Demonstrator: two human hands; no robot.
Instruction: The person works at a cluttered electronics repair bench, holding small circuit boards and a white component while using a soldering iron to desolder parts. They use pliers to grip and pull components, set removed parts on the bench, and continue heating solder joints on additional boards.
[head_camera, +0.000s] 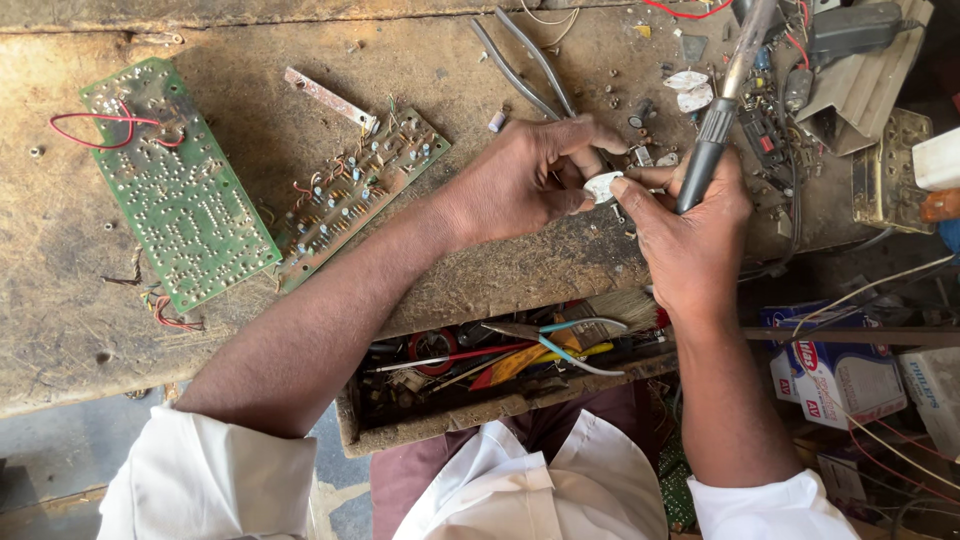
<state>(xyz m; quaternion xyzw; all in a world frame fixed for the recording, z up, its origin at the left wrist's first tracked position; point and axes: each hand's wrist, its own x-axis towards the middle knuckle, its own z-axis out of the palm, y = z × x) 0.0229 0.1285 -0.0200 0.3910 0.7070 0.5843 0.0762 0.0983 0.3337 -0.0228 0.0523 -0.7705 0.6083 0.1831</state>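
Your left hand (535, 180) is curling nearly closed, thumb and fingers pinching a small white part (602, 187). That part is sitting just off the soldering iron's (722, 105) dark grip, toward your left hand, and just above the edge of the workbench (300, 30).

Your right hand (690, 225) is wrapping fully around the soldering iron, with the forefinger stretching over to touch the white part. From here I cannot tell which end of the iron is the hot one.

Beyond the iron's grip, a clutter of wired components (765, 130) and loose small pieces is lying on the bench. Well off from the iron, past your left forearm, two circuit boards are resting: a brown one (360, 195) nearer, a green one (175, 185) with a red wire loop farther out. A pair of grey pliers (525, 60) is lying just beyond your left knuckles. Below the iron, under the bench edge, an open drawer (400, 425) is holding tools and wires.

Risks, as judgement:
- Fingers are crowding the part, so a small slip of the iron could burn skin.
- The pinch is light; the part could drop into the drawer clutter.
- The iron's cord could snag the wired components.
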